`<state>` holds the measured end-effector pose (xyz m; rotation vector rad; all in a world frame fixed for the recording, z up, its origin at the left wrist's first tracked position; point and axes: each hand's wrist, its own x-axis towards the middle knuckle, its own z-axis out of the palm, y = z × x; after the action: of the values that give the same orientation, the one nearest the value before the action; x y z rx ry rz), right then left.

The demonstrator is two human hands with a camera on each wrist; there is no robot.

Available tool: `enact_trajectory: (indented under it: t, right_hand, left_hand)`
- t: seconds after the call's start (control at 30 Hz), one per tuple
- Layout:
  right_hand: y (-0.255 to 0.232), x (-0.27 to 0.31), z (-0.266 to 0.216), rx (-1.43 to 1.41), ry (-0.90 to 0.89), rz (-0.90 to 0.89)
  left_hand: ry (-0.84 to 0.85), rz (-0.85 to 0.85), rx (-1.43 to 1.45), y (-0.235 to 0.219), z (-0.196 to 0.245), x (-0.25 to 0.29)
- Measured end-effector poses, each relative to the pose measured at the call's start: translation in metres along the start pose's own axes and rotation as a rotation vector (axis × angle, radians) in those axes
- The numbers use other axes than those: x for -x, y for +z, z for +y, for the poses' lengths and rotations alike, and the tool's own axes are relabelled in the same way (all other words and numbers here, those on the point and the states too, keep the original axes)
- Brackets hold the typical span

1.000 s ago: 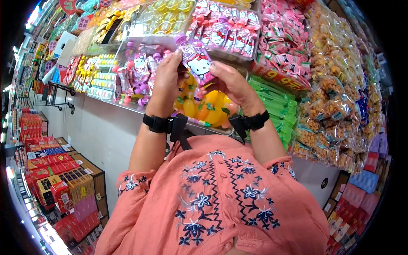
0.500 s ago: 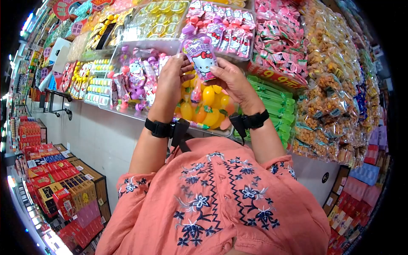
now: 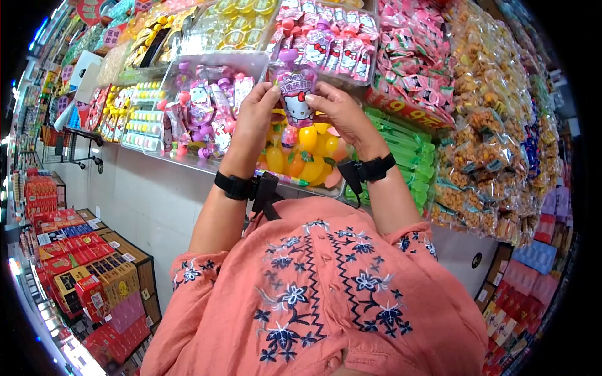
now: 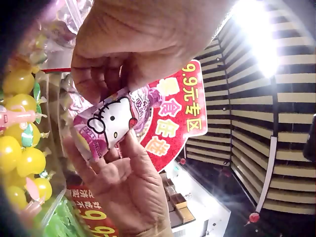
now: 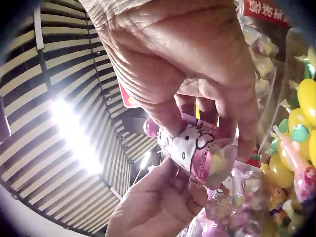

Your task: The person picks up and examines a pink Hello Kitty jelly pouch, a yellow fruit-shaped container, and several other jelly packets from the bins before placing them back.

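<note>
A purple spouted jelly pouch (image 3: 297, 97) with a white cartoon cat on its front is held nearly upright, its round cap at the top. My left hand (image 3: 252, 119) pinches its left edge, thumb at the front and fingers behind. On the other edge my right hand (image 3: 345, 117) grips it, with the thumb lying on the printed front. In the left wrist view the pouch (image 4: 111, 121) stretches between both hands. The right wrist view shows the right thumb pressed on the pouch (image 5: 190, 145); some fingers are hidden behind it.
Below the pouch lie yellow fruit-shaped jellies (image 3: 307, 156). A clear bin (image 3: 207, 119) of similar pouches is at left, pink pouches (image 3: 332, 47) behind. Green packs (image 3: 401, 153) and bagged snacks (image 3: 489, 138) fill the right. Boxed goods (image 3: 94, 276) stand on low shelves at lower left.
The pouch has turned from leaning left to nearly upright, and its cap has moved right. My left fingers, loosely beside it half a second ago, now pinch its edge. The right hand keeps its grip.
</note>
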<state>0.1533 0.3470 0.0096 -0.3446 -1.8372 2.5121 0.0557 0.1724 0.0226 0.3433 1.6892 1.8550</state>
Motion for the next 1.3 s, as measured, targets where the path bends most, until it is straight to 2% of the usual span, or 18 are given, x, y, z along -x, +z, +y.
enact_trajectory:
  t: [0.27,0.43,0.53,0.63,0.83,0.93,1.03,1.13,1.3]
  right_hand:
    - [-0.007,-0.002,0.011,0.022,0.023,0.024]
    - [-0.008,-0.003,0.013,0.048,0.009,0.139]
    - [-0.013,-0.004,0.016,0.118,-0.059,0.175]
    - [-0.008,0.0,0.009,0.134,-0.091,0.182]
    - [-0.007,0.01,-0.004,0.103,-0.115,0.093]
    - [-0.01,0.013,-0.011,0.096,-0.082,0.073]
    - [-0.01,0.014,-0.012,0.051,-0.092,0.032]
    - [-0.006,0.014,-0.014,0.032,-0.112,0.021]
    - [-0.003,0.014,-0.017,0.044,-0.113,0.032]
  left_hand:
    - [-0.076,-0.021,0.028,0.0,-0.008,0.001]
    - [-0.078,0.041,0.056,0.006,-0.014,-0.004]
    - [-0.006,0.067,-0.118,0.013,-0.01,0.001]
    - [-0.016,-0.035,-0.158,0.017,-0.012,0.0]
    - [-0.086,-0.07,-0.059,0.021,-0.01,0.004]
    - [-0.107,-0.331,0.282,0.008,-0.022,-0.005]
    - [-0.167,-0.302,0.541,0.009,-0.022,-0.005]
    - [-0.2,-0.315,0.587,0.006,-0.023,-0.005]
    - [-0.152,-0.297,0.59,0.006,-0.019,-0.005]
